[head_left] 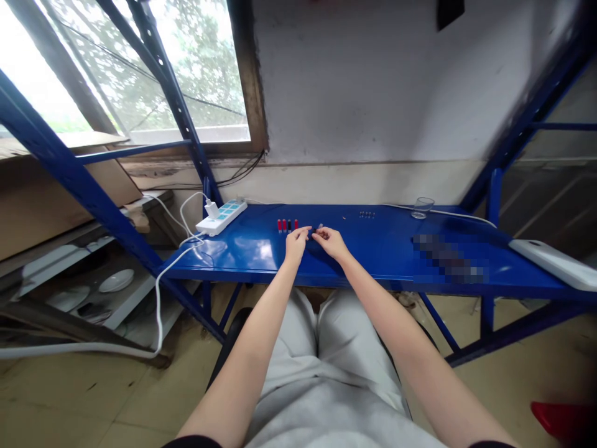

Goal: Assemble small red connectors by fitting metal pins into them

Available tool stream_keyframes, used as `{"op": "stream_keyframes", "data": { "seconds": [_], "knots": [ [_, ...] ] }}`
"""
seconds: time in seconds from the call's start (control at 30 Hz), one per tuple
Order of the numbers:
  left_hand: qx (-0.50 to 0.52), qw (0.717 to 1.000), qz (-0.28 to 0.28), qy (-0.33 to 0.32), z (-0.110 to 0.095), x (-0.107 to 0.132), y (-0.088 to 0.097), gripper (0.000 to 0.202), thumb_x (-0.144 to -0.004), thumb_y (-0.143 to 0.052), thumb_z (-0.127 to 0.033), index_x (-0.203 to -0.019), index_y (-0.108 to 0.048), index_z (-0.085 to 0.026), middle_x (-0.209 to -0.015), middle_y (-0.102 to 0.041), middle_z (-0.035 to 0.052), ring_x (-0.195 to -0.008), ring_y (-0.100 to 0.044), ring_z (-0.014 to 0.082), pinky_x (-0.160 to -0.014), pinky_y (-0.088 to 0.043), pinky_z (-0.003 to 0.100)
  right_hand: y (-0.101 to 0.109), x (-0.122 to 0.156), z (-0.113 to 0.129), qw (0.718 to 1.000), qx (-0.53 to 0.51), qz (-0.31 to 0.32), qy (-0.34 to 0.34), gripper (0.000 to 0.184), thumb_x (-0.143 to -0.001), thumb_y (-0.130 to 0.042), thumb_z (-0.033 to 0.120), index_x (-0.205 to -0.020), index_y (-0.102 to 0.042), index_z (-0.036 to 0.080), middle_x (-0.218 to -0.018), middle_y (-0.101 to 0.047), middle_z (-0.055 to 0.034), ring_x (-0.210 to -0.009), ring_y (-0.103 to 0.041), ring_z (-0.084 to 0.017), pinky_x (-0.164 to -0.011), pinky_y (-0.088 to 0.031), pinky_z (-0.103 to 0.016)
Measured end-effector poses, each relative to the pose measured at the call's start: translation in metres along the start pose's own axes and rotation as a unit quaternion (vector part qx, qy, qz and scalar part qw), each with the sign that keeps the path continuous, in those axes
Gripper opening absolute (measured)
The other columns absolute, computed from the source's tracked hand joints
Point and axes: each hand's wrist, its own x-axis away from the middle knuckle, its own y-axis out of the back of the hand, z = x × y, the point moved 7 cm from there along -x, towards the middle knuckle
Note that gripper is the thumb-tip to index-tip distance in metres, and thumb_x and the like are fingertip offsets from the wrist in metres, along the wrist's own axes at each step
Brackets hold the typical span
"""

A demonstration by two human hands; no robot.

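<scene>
My right hand [330,241] is closed in a pinch on a small dark piece with a pale, clear-looking end [320,226], just above the blue table. Close beside it is my left hand [296,244], its index finger reaching toward the right fingertips and its other fingers curled in. Whatever the left fingers may hold is too small to make out. Behind the left hand, several small red and black tubes [284,225] with silvery lower ends are lined up in a row. Farther right on the table is a row of tiny metallic pieces [367,214].
The blue table [373,249] carries a white power strip [221,218] with cables at left and a clear glass [422,208] at back right. A blurred dark object [448,258] and a white device [555,261] lie to the right. Blue frame posts rise at both ends.
</scene>
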Motion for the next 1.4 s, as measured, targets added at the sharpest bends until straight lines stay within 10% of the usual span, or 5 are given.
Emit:
{"op": "stream_keyframes", "data": {
  "seconds": [0.13, 0.37, 1.4],
  "knots": [
    [-0.019, 1.0, 0.013, -0.007, -0.001, 0.001, -0.002, 0.024, -0.075, -0.05, -0.027, -0.085, -0.07, -0.016, -0.062, -0.059, 0.0012, -0.051, -0.049, 0.0084, -0.048, -0.038, 0.02, 0.044, -0.019, -0.017, 0.99, 0.038, -0.131, -0.044, 0.032, -0.069, -0.056, 0.047, -0.074, -0.06, 0.015, -0.07, -0.064, -0.0071, -0.064, -0.056, -0.017, -0.064, -0.044, -0.03],
    [-0.033, 0.997, 0.065, -0.001, -0.005, 0.006, -0.013, 0.025, -0.075, -0.053, -0.035, -0.074, -0.069, -0.016, -0.058, -0.058, 0.0015, -0.052, -0.05, 0.0094, -0.048, -0.037, 0.02, 0.096, -0.041, -0.053, 0.968, 0.198, -0.123, -0.094, 0.02, -0.07, -0.057, 0.033, -0.073, -0.065, 0.015, -0.068, -0.064, -0.0064, -0.066, -0.058, -0.018, -0.066, -0.044, -0.03],
    [-0.052, 0.992, 0.112, -0.003, 0.006, 0.003, -0.016, 0.034, -0.077, -0.051, -0.046, -0.076, -0.067, -0.016, -0.057, -0.054, -0.001, -0.04, -0.039, 0.0057, -0.043, -0.032, 0.021, 0.107, -0.055, -0.089, 0.927, 0.339, -0.033, -0.157, 0.011, -0.072, -0.06, 0.021, -0.077, -0.066, 0.013, -0.07, -0.065, -0.0079, -0.066, -0.059, -0.018, -0.064, -0.044, -0.028]
  ]
}}
